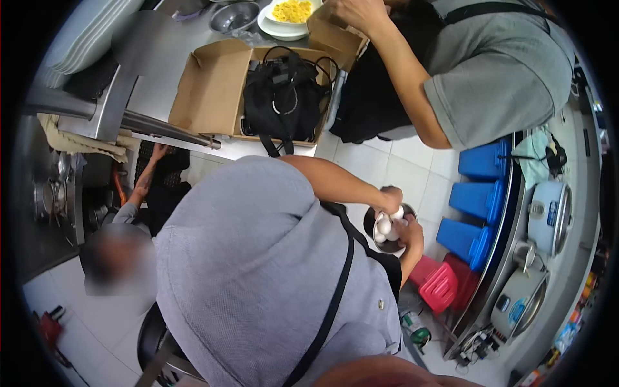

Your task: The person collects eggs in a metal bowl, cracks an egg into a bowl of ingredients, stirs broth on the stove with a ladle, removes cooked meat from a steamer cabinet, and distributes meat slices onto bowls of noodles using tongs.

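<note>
White eggs (384, 226) lie in a round metal bowl (369, 221) low over the tiled floor. My left hand (389, 200) reaches in from the top side of the bowl, its fingers closed on a white egg (398, 213). On the other side my right hand (410, 233) is closed at the bowl's inner edge, with its fingers curled against the eggs. Exactly what the right fingers grip is hard to see.
Blue bins (474, 200) and a red bin (438, 287) stand right of the bowl, beside a counter with rice cookers (549, 217). An open cardboard box (209, 87) holds a black bag (284, 97). One person (503, 77) works above; another (145, 184) is at left.
</note>
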Motion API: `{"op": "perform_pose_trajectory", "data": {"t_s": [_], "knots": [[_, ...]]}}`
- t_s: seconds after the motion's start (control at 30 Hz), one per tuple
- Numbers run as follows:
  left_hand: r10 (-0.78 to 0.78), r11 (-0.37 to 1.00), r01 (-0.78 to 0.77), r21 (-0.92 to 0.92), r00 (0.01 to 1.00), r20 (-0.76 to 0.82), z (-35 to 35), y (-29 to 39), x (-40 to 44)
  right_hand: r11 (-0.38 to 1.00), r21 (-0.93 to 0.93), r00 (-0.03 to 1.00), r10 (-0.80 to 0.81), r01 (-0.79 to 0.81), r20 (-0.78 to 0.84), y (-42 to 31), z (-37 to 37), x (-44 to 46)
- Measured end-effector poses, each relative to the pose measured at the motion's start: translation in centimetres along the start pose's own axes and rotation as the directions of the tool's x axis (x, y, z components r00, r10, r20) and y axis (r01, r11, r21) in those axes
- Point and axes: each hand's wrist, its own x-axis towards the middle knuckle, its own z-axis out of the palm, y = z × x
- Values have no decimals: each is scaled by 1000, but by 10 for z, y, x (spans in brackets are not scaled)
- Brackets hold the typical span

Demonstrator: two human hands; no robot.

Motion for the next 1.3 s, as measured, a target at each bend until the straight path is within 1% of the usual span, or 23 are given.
{"op": "perform_pose_trajectory", "data": {"t_s": [0.07, 0.13, 0.17, 0.2, 0.27, 0.3, 0.33, 0.4, 0.47, 0.5, 0.53, 0.57, 0.6, 0.67, 0.7, 0.73, 0.77, 0.8, 0.9, 1.03, 1.27, 1.3], "knots": [[16, 999, -17, 30, 999, 29, -2, -8, -13, 1000, -13, 999, -28, 29, 33, -9, 7, -10], [31, 999, -31, 30, 999, 11, 4, -15, -14, 1000, 6, 999, -16, 15, 28, -9, 13, -16], [58, 996, -58, 70, 998, 3, 7, -16, -14, 999, 18, 999, -27, 26, 33, -7, 15, -19], [37, 998, -37, 45, 999, 10, 10, -14, -15, 1000, 15, 1000, -12, 12, 25, -5, 16, -21], [58, 994, -61, 90, 998, 39, 13, -4, -29, 999, 21, 1000, -31, 30, 5, 4, 20, -31], [67, 992, -70, 105, 997, 24, 22, -6, -22, 999, 31, 999, -18, 17, 26, 8, 19, -34], [68, 990, -74, 119, 996, 53, 32, -10, -16, 999, 50, 1000, 8, -9, 26, 12, 17, -40], [103, 992, -103, 78, 995, 3, 51, -18, -7, 998, 51, 999, 45, -44, -5, 24, 22, -49], [210, 972, -210, 105, 978, 13, 62, -22, -12, 994, -9, 990, -106, 106, -89, 60, 39, -37], [273, 961, -274, 47, 962, 17, 71, -30, -6, 989, -38, 982, -146, 142, -122, 75, 45, -31], [229, 972, -221, -79, 968, 103, 70, -28, -12, 983, -75, 974, -175, 166, -143, 86, 55, -33], [211, 975, -196, -108, 964, 163, 68, -20, -24, 997, -13, 991, -83, 82, -102, 85, 57, -44], [166, 986, -157, -64, 973, 163, 62, -11, -24, 999, 39, 999, -18, 20, -47, 71, 43, -49], [210, 976, -194, -96, 952, 222, 66, -13, -21, 995, 95, 995, 42, -34, -88, 65, 48, -64], [203, 979, -201, -38, 932, 299, 67, -12, -22, 985, 136, 991, 117, -107, -66, 63, 52, -65], [177, 983, -183, -10, 938, 296, 67, -10, -25, 974, 158, 985, 168, -161, -33, 63, 57, -66], [156, 986, -164, 5, 947, 282, 66, -6, -24, 966, 190, 982, 186, -176, -36, 64, 60, -68], [148, 986, -163, 24, 938, 314, 68, -3, -24, 955, 216, 977, 213, -202, -29, 66, 62, -72], [121, 985, -153, 77, 942, 314, 78, -10, -19, 940, 295, 970, 214, -173, -114, 70, 77, -87], [136, 983, -172, 66, 920, 367, 88, -22, -14, 916, 329, 957, 273, -227, -101, 78, 96, -89], [128, 983, -168, 73, 915, 383, 92, -18, -21, 897, 369, 941, 312, -245, -134, 81, 99, -101], [149, 979, -192, 74, 909, 390, 92, -21, -17, 892, 378, 938, 319, -249, -134, 81, 100, -101]]}}
